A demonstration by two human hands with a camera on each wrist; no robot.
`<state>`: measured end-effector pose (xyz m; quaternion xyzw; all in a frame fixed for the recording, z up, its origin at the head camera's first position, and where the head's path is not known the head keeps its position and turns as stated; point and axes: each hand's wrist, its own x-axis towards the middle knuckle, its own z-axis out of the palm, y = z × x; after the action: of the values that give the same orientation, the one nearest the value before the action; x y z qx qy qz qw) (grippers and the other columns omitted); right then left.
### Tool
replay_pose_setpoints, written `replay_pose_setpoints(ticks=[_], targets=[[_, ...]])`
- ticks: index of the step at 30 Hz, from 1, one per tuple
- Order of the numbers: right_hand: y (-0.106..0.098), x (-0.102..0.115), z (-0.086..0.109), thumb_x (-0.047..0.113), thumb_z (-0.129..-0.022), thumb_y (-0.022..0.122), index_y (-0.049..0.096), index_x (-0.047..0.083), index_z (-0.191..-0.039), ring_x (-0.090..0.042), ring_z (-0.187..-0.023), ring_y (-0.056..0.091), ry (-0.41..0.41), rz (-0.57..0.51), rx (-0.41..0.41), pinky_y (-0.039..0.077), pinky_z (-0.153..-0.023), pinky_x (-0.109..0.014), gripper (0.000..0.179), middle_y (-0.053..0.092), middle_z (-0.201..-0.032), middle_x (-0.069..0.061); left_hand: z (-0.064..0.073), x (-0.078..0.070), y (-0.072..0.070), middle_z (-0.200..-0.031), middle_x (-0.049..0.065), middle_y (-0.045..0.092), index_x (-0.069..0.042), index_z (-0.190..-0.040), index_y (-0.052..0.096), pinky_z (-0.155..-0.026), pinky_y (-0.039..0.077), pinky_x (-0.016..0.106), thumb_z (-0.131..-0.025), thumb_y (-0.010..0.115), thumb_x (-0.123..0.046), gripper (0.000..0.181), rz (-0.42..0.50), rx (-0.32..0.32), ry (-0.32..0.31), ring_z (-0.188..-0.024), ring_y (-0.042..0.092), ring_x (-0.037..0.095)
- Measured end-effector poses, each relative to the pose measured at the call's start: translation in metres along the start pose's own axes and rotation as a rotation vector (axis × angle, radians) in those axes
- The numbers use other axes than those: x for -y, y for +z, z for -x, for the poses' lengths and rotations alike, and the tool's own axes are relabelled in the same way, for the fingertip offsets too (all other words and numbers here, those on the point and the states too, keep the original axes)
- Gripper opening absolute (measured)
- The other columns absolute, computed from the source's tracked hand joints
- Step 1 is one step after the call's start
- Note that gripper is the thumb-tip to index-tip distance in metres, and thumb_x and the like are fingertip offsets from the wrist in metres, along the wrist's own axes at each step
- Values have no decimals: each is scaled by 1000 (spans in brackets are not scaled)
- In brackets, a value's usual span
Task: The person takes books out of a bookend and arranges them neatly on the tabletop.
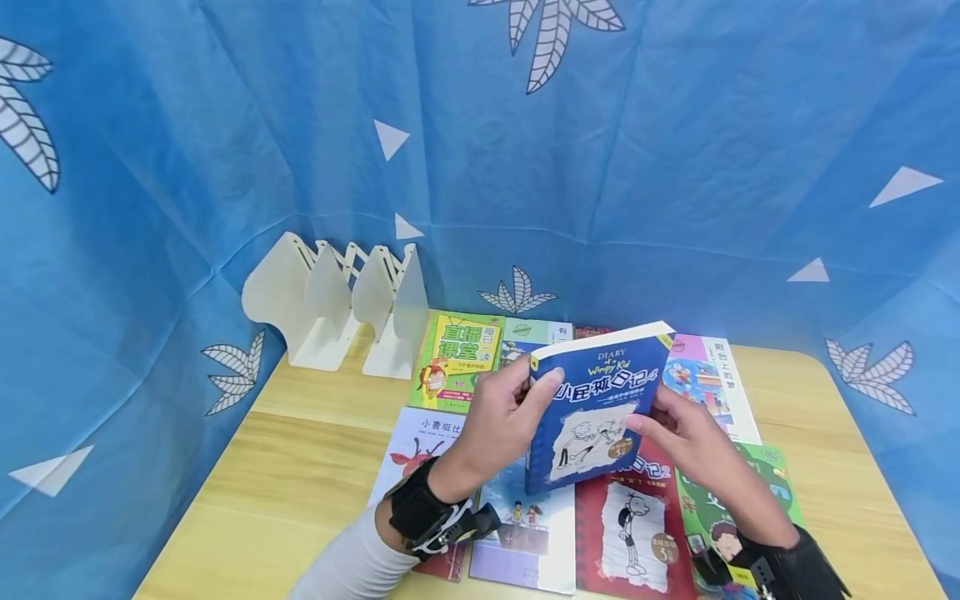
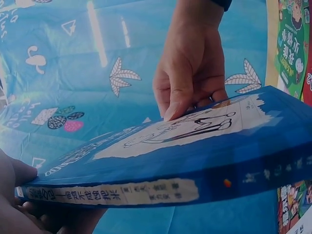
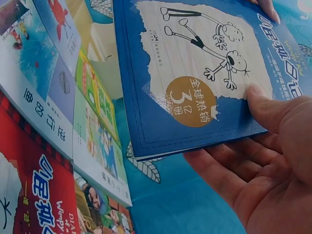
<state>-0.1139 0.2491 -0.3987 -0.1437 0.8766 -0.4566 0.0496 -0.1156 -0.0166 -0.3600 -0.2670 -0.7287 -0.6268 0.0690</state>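
A blue Diary of a Wimpy Kid book point(image 1: 600, 400) is held up, tilted, above other books on the table. My left hand point(image 1: 491, 421) grips its spine edge near the top, thumb on the front cover. On the opposite edge, my right hand point(image 1: 697, 437) pinches the book, thumb on the cover and fingers behind. The left wrist view shows the spine of the blue book point(image 2: 146, 192) and the right hand point(image 2: 192, 73) at the far edge. In the right wrist view, the cover of the blue book point(image 3: 195, 63) faces the camera.
A white folding bookend rack point(image 1: 337, 308) stands at the table's back left. Beneath the held book lie a red book point(image 1: 633, 533), a green book point(image 1: 765, 475), a yellow-green book point(image 1: 457, 358) and several others. A blue patterned cloth point(image 1: 675, 167) hangs behind the wooden table point(image 1: 277, 475).
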Motion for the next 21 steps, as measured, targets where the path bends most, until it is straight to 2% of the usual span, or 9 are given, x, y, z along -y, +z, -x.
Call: replay_pose_setpoints(ticks=[5,6,9,12,13,15,18,19,21], targets=[[-3,-1,3,20,-105,62,59,1,-138,-15,-95,77,-9,34,-27,63,-80,-24,38,77,-118,-18,-1,1,3,-118,20,77,-1,-132,64,-76,64,25,-110,52,-15,30,15,27,-48,-99,79,27],[-3,-2,3,19,-104,63,60,1,-136,-14,-93,77,-17,43,-34,63,-78,-22,37,78,-117,-18,-1,2,3,-112,20,78,-2,-133,64,-74,64,22,-110,51,-16,30,17,33,-56,-94,80,24],[-4,-4,4,15,-102,66,64,0,-131,-10,-88,77,-57,73,-66,62,-74,-20,33,79,-112,-17,-2,3,2,-111,18,79,-4,-134,63,-73,64,24,-110,51,-18,31,44,45,-85,-92,80,21],[-4,-4,6,10,-99,70,68,0,-125,-3,-74,72,-106,90,-109,59,-64,-20,29,80,-103,-16,-3,6,1,-114,17,78,-7,-138,62,-76,65,27,-111,50,-22,33,91,59,-130,-96,80,21],[-4,-4,7,8,-98,71,69,-1,-124,0,-72,70,-117,94,-122,59,-62,-20,28,81,-100,-15,-3,7,1,-122,17,76,-7,-138,61,-79,65,31,-110,51,-22,33,107,55,-143,-102,79,24],[-4,-3,9,6,-95,72,70,-2,-121,4,-70,68,-140,98,-140,58,-60,-20,27,81,-98,-15,-3,11,0,-122,17,76,-8,-137,62,-79,66,32,-110,51,-23,33,121,43,-159,-102,79,25],[-5,-3,12,3,-94,73,70,-3,-120,4,-73,69,-168,88,-147,59,-61,-19,27,80,-99,-18,-3,15,-1,-113,17,79,-7,-132,64,-69,65,27,-109,54,-21,29,100,3,-150,-87,80,20],[-5,-3,12,2,-94,73,70,-3,-119,5,-75,70,-177,84,-150,60,-63,-18,26,80,-99,-17,-2,15,-2,-101,16,79,-6,-128,65,-63,61,23,-108,55,-20,26,87,-6,-144,-80,77,16],[-6,-3,15,0,-93,74,71,-1,-114,6,-68,65,-200,83,-165,54,-56,-17,21,80,-93,-14,-2,17,-3,-77,13,69,-6,-122,66,-53,48,19,-107,57,-20,21,61,-18,-129,-66,66,9]])
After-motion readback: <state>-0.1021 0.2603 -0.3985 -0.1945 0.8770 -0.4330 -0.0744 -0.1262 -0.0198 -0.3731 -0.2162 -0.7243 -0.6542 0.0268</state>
